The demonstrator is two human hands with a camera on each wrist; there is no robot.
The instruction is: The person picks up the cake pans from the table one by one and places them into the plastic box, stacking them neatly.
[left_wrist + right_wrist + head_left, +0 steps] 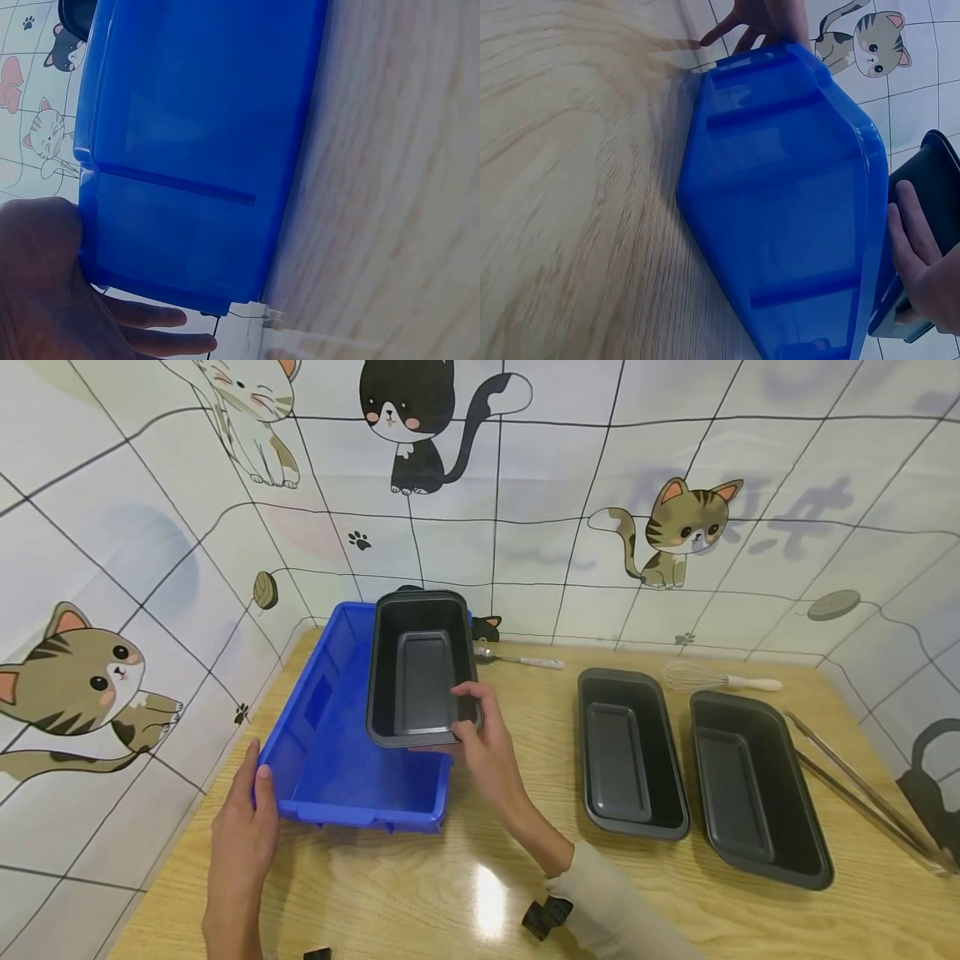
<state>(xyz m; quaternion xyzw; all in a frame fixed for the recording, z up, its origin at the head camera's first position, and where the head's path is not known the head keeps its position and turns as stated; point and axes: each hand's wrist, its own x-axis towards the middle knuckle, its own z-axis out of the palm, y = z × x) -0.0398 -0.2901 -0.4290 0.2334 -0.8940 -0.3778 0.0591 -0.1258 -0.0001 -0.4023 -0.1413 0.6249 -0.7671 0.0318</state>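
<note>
My right hand (487,752) pinches a dark loaf pan (425,681) by its near right corner, with the thumb and a finger over the rim. The pan hangs over the blue plastic bin (348,814); in the right wrist view the loaf pan (930,187) shows beyond the bin's rim. My left hand (243,835) rests against the bin's near left corner. Its fingers reach fairly straight along the outside in the left wrist view, past the blue wall (195,135). Two more loaf pans (628,752) (757,785) stand upright on the table to the right.
Behind the pans lies a whisk (720,681) with a pale handle. Metal tongs (862,785) lie at the far right. A utensil with a white handle (536,662) lies right of the bin, its head partly hidden. Cat-patterned walls (555,552) border the wooden table (420,893).
</note>
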